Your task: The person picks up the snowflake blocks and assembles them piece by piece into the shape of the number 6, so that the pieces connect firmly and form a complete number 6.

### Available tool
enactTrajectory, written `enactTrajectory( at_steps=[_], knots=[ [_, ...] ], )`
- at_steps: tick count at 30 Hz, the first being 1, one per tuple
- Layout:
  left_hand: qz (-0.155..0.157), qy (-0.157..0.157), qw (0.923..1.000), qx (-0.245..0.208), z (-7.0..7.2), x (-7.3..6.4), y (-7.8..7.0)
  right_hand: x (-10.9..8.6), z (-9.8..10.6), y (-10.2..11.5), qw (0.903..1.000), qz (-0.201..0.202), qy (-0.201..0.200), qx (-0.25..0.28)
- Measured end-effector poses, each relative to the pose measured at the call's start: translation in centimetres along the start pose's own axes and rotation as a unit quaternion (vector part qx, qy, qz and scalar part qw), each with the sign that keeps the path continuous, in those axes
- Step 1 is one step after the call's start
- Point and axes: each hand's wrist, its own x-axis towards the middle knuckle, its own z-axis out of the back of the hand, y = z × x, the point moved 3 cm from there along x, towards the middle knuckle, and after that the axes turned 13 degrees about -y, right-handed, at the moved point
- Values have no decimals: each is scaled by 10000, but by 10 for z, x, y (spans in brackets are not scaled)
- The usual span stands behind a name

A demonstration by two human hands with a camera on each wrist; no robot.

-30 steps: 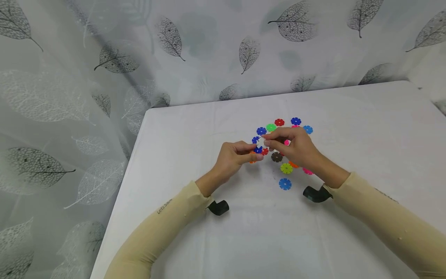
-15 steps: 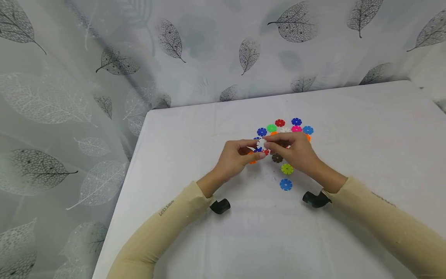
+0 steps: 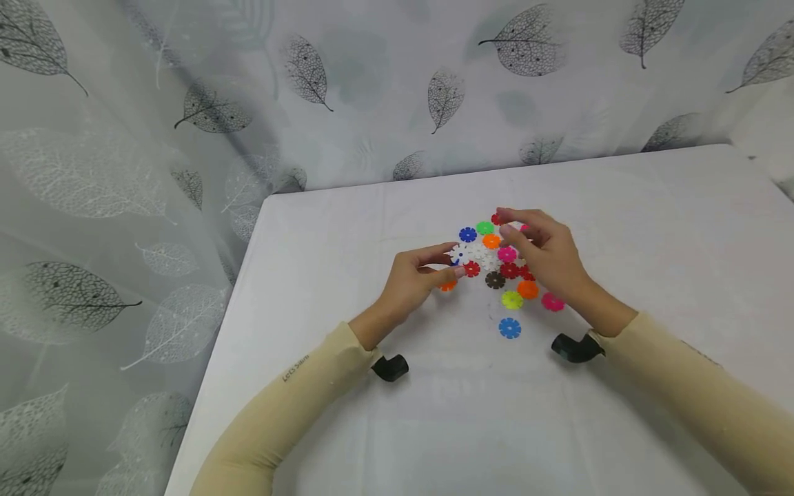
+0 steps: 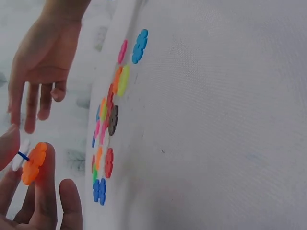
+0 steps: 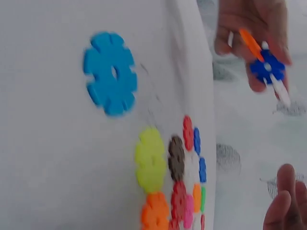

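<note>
My left hand (image 3: 409, 286) pinches a small cluster of notched plastic discs above the table. An orange disc (image 4: 34, 164), a blue disc (image 5: 267, 66) and a white disc (image 5: 280, 91) are slotted together in it, as the right wrist view shows. The blue one sits between the other two. Apart from the cluster, my right hand (image 3: 548, 255) hovers over the far side of the loose discs, thumb and fingers spread with nothing visible between them. Its fingertips appear near a red disc (image 3: 497, 219) in the head view; contact cannot be told.
Several loose flower-shaped discs lie on the white table (image 3: 347, 234). Nearest are a light blue disc (image 3: 510, 328), a yellow disc (image 3: 512, 300) and a brown disc (image 3: 495, 280). A leaf-patterned curtain (image 3: 366, 89) hangs behind. Black curved pieces (image 3: 391, 368) stick out at both wrists.
My right hand has let go of the white disc and moved right and away toward the far discs. The left hand keeps the cluster in nearly the same place.
</note>
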Motion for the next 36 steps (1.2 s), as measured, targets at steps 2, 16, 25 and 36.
enactTrajectory(
  at_steps=[2,16,25,36],
  knots=[
    [158,-82,9998,-58,2,1,2,6,9,-4,9992,-117,-389,-44],
    [329,-271,9973,-596,9,6,5,37,52,-43,9710,-1951,-1382,-40],
    [284,-319,9958,-808,10,3,3,38,59,-72,9585,-2499,-861,-1067],
    [303,-452,9955,-780,10,0,1,38,57,-89,9344,-2162,737,-2734]
  ],
)
